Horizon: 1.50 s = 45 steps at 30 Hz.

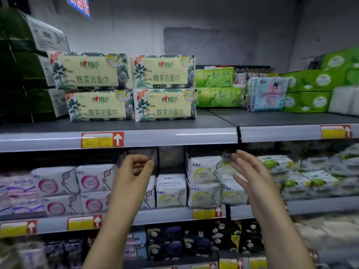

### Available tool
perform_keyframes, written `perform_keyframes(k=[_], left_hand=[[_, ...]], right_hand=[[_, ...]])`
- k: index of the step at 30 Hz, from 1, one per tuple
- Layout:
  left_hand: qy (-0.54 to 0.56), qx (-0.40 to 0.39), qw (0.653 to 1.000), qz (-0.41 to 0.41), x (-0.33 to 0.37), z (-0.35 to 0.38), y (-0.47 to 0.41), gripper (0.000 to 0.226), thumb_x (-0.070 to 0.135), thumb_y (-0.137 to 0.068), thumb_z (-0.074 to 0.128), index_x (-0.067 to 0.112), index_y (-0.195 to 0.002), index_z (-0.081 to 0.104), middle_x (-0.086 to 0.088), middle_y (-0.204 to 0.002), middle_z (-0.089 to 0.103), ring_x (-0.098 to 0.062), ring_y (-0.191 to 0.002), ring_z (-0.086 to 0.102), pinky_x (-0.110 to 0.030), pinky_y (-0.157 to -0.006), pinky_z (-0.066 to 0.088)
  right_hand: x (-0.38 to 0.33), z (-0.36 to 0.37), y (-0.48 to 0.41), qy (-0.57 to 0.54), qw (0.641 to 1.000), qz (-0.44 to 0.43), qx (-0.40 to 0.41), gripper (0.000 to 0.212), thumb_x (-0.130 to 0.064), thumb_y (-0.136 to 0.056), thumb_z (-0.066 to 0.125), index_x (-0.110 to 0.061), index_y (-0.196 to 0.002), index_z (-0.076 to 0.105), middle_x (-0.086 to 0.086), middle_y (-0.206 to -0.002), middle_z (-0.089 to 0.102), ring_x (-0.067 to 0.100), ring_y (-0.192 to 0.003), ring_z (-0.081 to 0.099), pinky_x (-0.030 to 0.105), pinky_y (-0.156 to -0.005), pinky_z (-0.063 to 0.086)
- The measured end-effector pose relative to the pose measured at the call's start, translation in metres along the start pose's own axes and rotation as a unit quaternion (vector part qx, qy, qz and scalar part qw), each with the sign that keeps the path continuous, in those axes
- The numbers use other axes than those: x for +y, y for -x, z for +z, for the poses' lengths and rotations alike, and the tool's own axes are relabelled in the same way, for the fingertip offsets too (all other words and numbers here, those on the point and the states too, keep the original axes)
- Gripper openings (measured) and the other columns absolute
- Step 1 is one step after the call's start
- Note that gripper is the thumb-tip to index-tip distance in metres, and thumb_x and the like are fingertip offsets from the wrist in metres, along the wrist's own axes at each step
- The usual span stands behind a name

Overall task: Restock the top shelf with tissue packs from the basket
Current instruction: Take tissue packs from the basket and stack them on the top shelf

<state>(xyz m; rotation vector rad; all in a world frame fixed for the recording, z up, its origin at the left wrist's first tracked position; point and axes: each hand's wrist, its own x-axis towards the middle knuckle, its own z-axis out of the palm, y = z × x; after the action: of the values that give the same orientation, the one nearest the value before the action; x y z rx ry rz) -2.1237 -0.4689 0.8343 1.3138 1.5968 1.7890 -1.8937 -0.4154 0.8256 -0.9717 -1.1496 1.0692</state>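
The top shelf (pixel 213 121) is running across the whole width in front of me, its dark deck showing bare towards the front. Big dark green bulk packs (pixel 19 74) are piling up at its far left, and light green bulk packs (pixel 310 90) are stacking at the far right. The four floral tissue packs (pixel 124 82) are sitting left of centre on that shelf, two on two, faces out and touching each other (the top left one is set slightly further left than the one under it). Just beside them, further back, two green tissue packs (pixel 215 88) are lying one on the other. Below, sanitary pad packs (pixel 204 171) are filling the second shelf.

Both hands are hovering under the top shelf's edge, well apart from the packs. The left hand (pixel 134 167) is curling its fingers in towards the thumb, grasping nothing. The right hand (pixel 250 171) is stretching its fingers straight, released and empty. A red and yellow price tag (pixel 102 139) is sticking to the shelf lip.
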Motion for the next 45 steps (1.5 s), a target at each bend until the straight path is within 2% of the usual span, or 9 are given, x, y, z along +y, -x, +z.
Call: perform_keyframes(k=[6,15,26,33,35,40,42,44,45], left_hand=[[-0.03,0.005,0.999,-0.03,-0.017,0.014,0.053,0.014,0.027,-0.095,0.055,0.019,-0.106,0.056,0.008,-0.099,0.057,-0.007,-0.095,0.055,-0.022,-0.077,0.039],[0.028,-0.036,0.975,-0.215,-0.043,0.027,0.132,0.011,0.018,-0.098,0.049,0.015,-0.1,0.06,-0.004,-0.106,0.064,-0.012,-0.1,0.06,-0.029,-0.082,0.048],[0.032,-0.089,0.965,-0.243,-0.063,0.027,0.151,0.014,0.02,-0.099,0.047,0.015,-0.105,0.058,-0.004,-0.107,0.064,-0.014,-0.103,0.06,-0.031,-0.091,0.045],[0.012,-0.07,0.958,-0.278,-0.106,0.014,0.162,0.014,0.015,-0.099,0.049,0.016,-0.089,0.058,-0.005,-0.092,0.066,-0.017,-0.089,0.06,-0.03,-0.073,0.046],[0.001,-0.086,0.956,-0.282,-0.121,0.01,0.174,0.014,0.024,-0.09,0.06,0.013,-0.081,0.057,-0.011,-0.091,0.065,-0.022,-0.087,0.059,-0.033,-0.074,0.045],[-0.026,-0.122,0.946,-0.3,-0.157,0.004,0.213,0.056,0.056,-0.054,0.057,0.011,-0.087,0.063,-0.015,-0.096,0.065,-0.028,-0.092,0.06,-0.04,-0.079,0.045],[-0.05,-0.117,0.932,-0.338,-0.18,0.007,0.224,0.043,0.053,-0.063,0.061,0.017,-0.087,0.063,-0.009,-0.092,0.066,-0.025,-0.09,0.062,-0.039,-0.079,0.047],[-0.086,-0.111,0.92,-0.366,-0.203,0.01,0.232,0.01,0.034,-0.087,0.062,0.024,-0.085,0.06,-0.001,-0.087,0.064,-0.018,-0.083,0.06,-0.034,-0.074,0.047],[-0.108,-0.111,0.914,-0.375,-0.22,0.011,0.234,0.009,0.026,-0.093,0.058,0.026,-0.085,0.059,0.0,-0.085,0.063,-0.017,-0.08,0.059,-0.034,-0.073,0.047]], right_hand=[[0.022,-0.041,0.03,0.022,0.999,0.038,-0.003,0.024,-0.028,-0.095,0.054,-0.033,-0.119,0.057,-0.011,-0.125,0.059,0.01,-0.118,0.054,0.038,-0.104,0.042],[0.066,-0.094,0.076,0.014,0.99,0.142,-0.006,0.019,-0.025,-0.097,0.05,-0.03,-0.114,0.058,-0.005,-0.123,0.06,0.012,-0.112,0.057,0.035,-0.1,0.042],[0.089,-0.098,0.108,0.026,0.985,0.173,-0.005,0.025,-0.025,-0.096,0.053,-0.026,-0.12,0.058,-0.003,-0.12,0.063,0.01,-0.106,0.061,0.035,-0.096,0.044],[0.143,-0.096,0.131,0.045,0.976,0.215,0.005,0.022,-0.024,-0.095,0.055,-0.024,-0.116,0.061,-0.002,-0.125,0.06,0.014,-0.111,0.059,0.028,-0.085,0.044],[0.165,-0.093,0.137,0.072,0.972,0.225,-0.003,0.018,-0.022,-0.095,0.055,-0.027,-0.111,0.062,-0.001,-0.123,0.06,0.017,-0.113,0.058,0.031,-0.091,0.044],[0.219,-0.097,0.152,0.129,0.96,0.248,-0.011,0.027,-0.02,-0.096,0.053,-0.018,-0.123,0.058,0.0,-0.122,0.06,0.017,-0.114,0.056,0.032,-0.098,0.042],[0.242,-0.102,0.16,0.149,0.951,0.269,-0.012,0.026,-0.017,-0.096,0.053,-0.015,-0.121,0.058,0.0,-0.118,0.061,0.018,-0.111,0.057,0.032,-0.095,0.042],[0.267,-0.107,0.171,0.174,0.941,0.289,-0.014,0.024,-0.015,-0.095,0.054,-0.013,-0.118,0.06,0.003,-0.115,0.064,0.02,-0.108,0.059,0.033,-0.09,0.045],[0.285,-0.109,0.175,0.18,0.934,0.307,-0.015,0.023,-0.014,-0.095,0.054,-0.012,-0.117,0.061,0.006,-0.114,0.065,0.021,-0.106,0.06,0.034,-0.087,0.047]])
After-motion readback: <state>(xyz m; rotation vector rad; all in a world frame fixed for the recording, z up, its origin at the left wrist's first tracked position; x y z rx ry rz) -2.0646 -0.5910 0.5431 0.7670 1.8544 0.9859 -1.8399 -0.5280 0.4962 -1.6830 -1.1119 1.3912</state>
